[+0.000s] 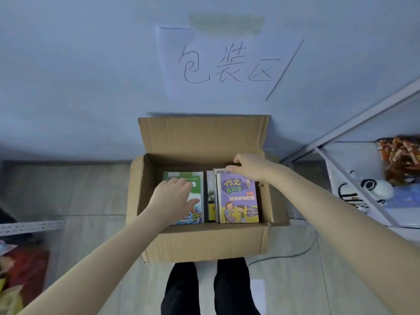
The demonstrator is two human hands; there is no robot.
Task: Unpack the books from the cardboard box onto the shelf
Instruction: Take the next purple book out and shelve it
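A: How far along?
B: Barely started, I'd say. Books lie in the open brown cardboard box (204,242). Left hand (172,198) lies flat on the green-covered book (181,176); right hand (250,167) curls over the far edge of the purple-topped book stack (236,201).
A: The white metal shelf (341,129)?
B: No books visible.

Two book stacks (236,198) lie side by side in the cardboard box (204,244), the shelf (341,133) to its right.

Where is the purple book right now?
Head view: the purple book tops the right-hand stack inside the cardboard box, right of the green book.
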